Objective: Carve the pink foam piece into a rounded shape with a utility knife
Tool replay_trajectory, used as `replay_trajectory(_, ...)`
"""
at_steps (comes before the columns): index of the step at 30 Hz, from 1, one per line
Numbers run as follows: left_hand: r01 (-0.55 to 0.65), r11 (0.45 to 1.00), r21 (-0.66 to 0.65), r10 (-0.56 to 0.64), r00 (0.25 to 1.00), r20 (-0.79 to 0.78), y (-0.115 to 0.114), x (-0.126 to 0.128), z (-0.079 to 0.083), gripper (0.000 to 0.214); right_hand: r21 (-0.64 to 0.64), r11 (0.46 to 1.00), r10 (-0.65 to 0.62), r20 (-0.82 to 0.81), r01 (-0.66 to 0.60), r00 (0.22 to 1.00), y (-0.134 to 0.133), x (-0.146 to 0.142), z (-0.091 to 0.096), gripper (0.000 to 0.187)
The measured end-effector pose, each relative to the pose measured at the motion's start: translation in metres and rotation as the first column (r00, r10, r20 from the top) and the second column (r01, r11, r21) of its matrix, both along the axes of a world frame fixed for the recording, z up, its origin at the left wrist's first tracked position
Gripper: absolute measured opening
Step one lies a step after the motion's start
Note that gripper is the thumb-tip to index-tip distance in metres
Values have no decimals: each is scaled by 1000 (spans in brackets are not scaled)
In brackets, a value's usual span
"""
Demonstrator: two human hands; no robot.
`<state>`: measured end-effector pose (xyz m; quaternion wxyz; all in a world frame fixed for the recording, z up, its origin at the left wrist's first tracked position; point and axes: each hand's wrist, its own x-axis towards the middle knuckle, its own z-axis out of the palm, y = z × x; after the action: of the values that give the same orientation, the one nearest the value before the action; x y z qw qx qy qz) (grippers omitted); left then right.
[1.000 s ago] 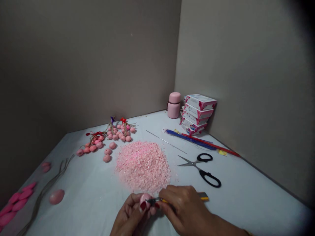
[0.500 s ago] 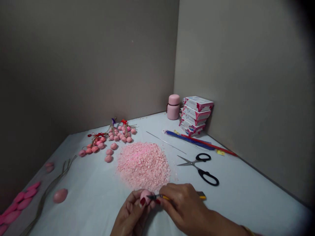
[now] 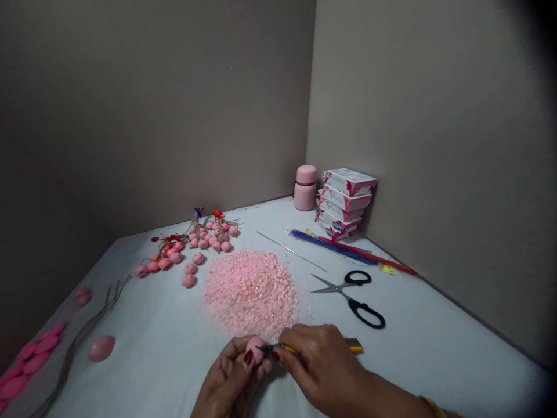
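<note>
A person's left hand pinches a pink ball at the near edge of the white surface, just in front of a heap of pale pink shavings. The right hand grips a yellow-handled knife, its dark tip meeting the ball's right side. Over the last second little has changed: both hands keep their grip, and the tip has stayed at the ball. Cutting therefore seems to be midway; any fresh mark is too small to make out. Open scissors lie beyond the right hand.
</note>
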<state>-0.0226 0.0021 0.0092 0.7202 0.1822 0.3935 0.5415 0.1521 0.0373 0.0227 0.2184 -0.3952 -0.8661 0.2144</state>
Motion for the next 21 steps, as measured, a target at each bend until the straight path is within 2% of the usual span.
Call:
replay_trajectory(3,-21,1000,-4,21,999,-24,-1,0,1,17,8,1000,-30,14,30,999,1,1,-1,20)
replay_trajectory(8,-9,1000,-27,8,998,-66,-5,2,2,24,-3,988,-156,49,157,987,7,5,-1,28)
replay_trajectory(14,-13,1000,15,14,998,-56,-6,5,3,21,46,998,51,14,-51,999,0,1,-1,21)
replay_trajectory(21,-7,1000,-8,6,998,-65,-5,4,5,21,91,995,33,69,-39,997,0,0,-3,18)
